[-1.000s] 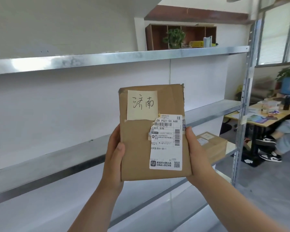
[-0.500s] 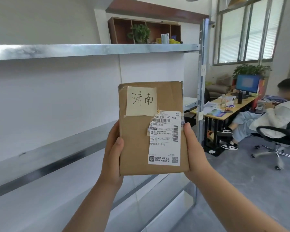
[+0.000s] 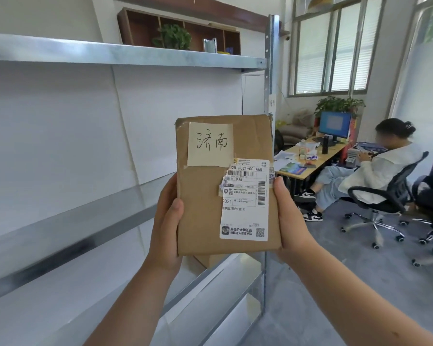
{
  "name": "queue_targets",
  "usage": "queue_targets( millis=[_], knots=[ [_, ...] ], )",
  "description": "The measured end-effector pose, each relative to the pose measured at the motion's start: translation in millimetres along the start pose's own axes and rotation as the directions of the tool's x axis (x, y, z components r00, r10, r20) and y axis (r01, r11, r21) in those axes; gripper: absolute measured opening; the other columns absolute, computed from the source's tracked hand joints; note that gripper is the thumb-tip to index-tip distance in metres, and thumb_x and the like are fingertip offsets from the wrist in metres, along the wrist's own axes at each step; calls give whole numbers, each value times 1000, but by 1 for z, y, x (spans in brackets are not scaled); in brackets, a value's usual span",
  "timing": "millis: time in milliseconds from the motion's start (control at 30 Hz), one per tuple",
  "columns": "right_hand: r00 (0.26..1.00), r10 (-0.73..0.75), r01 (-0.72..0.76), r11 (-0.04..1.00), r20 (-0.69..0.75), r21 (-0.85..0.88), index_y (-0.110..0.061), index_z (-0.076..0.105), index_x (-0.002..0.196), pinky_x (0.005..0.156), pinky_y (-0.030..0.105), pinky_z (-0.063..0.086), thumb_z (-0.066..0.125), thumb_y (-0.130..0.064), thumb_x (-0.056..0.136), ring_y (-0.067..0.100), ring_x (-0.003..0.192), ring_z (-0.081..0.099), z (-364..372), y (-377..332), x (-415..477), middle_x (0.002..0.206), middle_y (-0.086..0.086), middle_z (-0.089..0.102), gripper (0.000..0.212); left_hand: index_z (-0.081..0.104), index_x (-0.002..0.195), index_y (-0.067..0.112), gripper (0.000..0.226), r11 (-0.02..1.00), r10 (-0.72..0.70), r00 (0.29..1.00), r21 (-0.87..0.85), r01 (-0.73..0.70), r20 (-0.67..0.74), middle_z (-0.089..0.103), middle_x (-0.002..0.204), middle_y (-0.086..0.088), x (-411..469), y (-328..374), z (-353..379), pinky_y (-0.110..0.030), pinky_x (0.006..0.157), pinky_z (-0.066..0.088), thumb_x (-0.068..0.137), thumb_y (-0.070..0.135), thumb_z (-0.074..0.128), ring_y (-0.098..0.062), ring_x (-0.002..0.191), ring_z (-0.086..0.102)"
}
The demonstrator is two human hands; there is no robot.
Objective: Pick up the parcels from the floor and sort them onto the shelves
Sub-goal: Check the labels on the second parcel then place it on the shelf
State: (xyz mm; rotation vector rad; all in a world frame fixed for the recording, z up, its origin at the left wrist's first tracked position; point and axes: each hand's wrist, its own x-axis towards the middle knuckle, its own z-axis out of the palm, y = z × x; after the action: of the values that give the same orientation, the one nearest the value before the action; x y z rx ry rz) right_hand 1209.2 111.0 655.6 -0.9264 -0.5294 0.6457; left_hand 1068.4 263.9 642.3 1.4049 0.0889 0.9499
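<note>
Holding parcel (image 3: 223, 186) upright w/ left hand (image 3: 166, 226) & right hand (image 3: 289, 221) clamped on its side edges, off the shelf (image 3: 125, 54). Risk, I think: misreading the note (image 3: 210, 143), wrong shelf.

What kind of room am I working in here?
Probably an office with a parcel-sorting corner: metal shelves on the left, a labelled parcel held in both hands, and a desk with a monitor nearby.

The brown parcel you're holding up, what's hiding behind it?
Below the brown parcel, held by the left hand and right hand, a corner of another cardboard box peeks out on the shelf. The rest is covered.
</note>
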Motion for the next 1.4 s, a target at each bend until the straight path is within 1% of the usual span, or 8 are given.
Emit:
queue_targets(
  millis=[67, 200, 400, 633, 767, 933, 1133, 1400],
  knots=[
    [1000, 0, 0, 1000, 5, 6, -26, 65, 138, 81, 43, 65, 57, -65, 75, 28, 109, 77, -7, -4, 24, 125, 8, 78, 74, 51, 152, 36, 90, 1000, 24, 1000, 2, -24, 2, 60, 154, -2, 25, -12, 3, -58, 108, 53, 75, 77, 76, -30, 140, 59],
    [1000, -3, 3, 1000, -13, -1, -27, 64, 140, 95, 49, 58, 60, -68, 73, 31, 115, 75, -22, -7, 69, 127, 8, 77, 78, 46, 157, 28, 89, 998, 59, 998, 23, -60, 32, 53, 159, -9, 69, -36, 10, -73, 113, 41, 84, 71, 72, -39, 145, 52],
    [1000, -1, 1, 1000, -3, 3, -25, 67, 135, 95, 47, 56, 54, -65, 80, 28, 114, 76, -47, -13, 126, 127, 8, 78, 69, 47, 155, 29, 92, 998, 43, 999, 48, -43, 11, 57, 156, -6, 117, -62, 26, -72, 109, 47, 80, 74, 74, -35, 140, 58],
    [996, 55, -59, 996, 70, 68, -28, 74, 115, 67, 34, 66, 50, -61, 87, 20, 92, 81, -76, -20, 183, 107, 2, 84, 50, 47, 155, 32, 96, 997, 32, 999, 71, -29, -38, 57, 156, -5, 156, -88, 44, -74, 109, 46, 75, 76, 77, -36, 140, 58],
    [988, 76, -81, 996, 131, 39, -27, 70, 128, 76, 38, 65, 53, -65, 76, 24, 102, 80, -99, -25, 217, 117, 4, 81, 67, 48, 154, 31, 98, 994, 45, 994, 105, -34, -100, 59, 154, -4, 175, -107, 65, -70, 108, 50, 73, 76, 78, -34, 137, 60],
    [971, 115, -126, 991, 208, 40, -29, 65, 135, 81, 42, 64, 52, -64, 78, 24, 105, 79, -133, -37, 269, 119, 3, 81, 68, 52, 150, 37, 96, 992, 58, 975, 122, -32, -214, 61, 152, -1, 204, -128, 100, -66, 105, 53, 68, 78, 80, -31, 134, 63],
    [923, 220, -240, 970, 316, 25, -30, 69, 133, 105, 58, 53, 54, -68, 75, 34, 118, 73, -170, -50, 323, 126, 8, 78, 71, 51, 151, 32, 96, 983, 115, 937, 172, -60, -331, 61, 152, -2, 227, -154, 139, -61, 103, 56, 71, 76, 80, -32, 135, 63],
    [870, 281, -292, 956, 406, -37, -32, 74, 122, 93, 49, 58, 53, -67, 80, 27, 105, 79, -188, -62, 362, 119, 4, 81, 58, 50, 153, 30, 95, 972, 176, 884, 217, -87, -434, 58, 155, -5, 241, -171, 165, -68, 108, 50, 73, 74, 79, -36, 139, 59]
  ],
)
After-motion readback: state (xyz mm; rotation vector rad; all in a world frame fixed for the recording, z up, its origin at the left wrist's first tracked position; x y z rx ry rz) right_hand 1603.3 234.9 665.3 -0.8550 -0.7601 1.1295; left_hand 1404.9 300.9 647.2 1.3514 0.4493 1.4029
